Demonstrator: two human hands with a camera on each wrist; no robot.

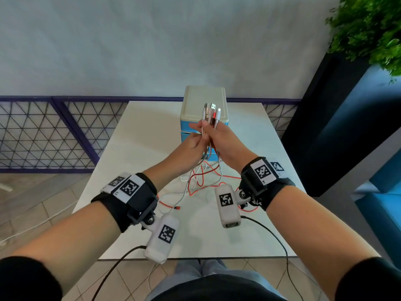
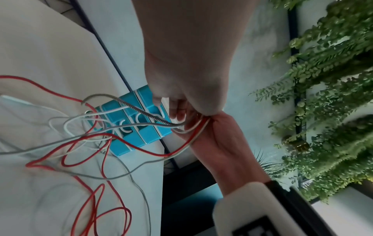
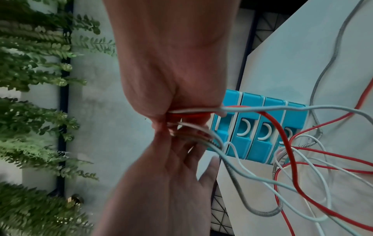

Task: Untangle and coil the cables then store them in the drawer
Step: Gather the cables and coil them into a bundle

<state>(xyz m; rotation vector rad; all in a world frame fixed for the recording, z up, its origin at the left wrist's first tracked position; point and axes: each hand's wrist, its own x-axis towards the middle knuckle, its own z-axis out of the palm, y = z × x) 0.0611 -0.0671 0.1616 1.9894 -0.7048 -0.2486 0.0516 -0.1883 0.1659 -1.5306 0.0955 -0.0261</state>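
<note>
We saw a person standing at a white desk, both hands raised in front of a small blue drawer unit with a cream top, standing on the far part of the desk. The right hand was the closed grip, wrapped round a bundle of cables just below their plugs, which stuck up above the fist. The left hand met it from below, its fingers curled round the same strands where they left the fist. From there, red, white, grey and braided cables hung down and lay crossed over each other in loose loops on the desk, in front of the drawer fronts, which all looked shut.

We judged the cables light, limp and springy: they would sag, twist and catch on each other rather than keep a shape. The smooth ones looked likely to slip through a slack grip; the braided one seemed stiffer. The plug ends seemed the best place to hold, with the other hand running down 1 strand at a time to free it.
</note>
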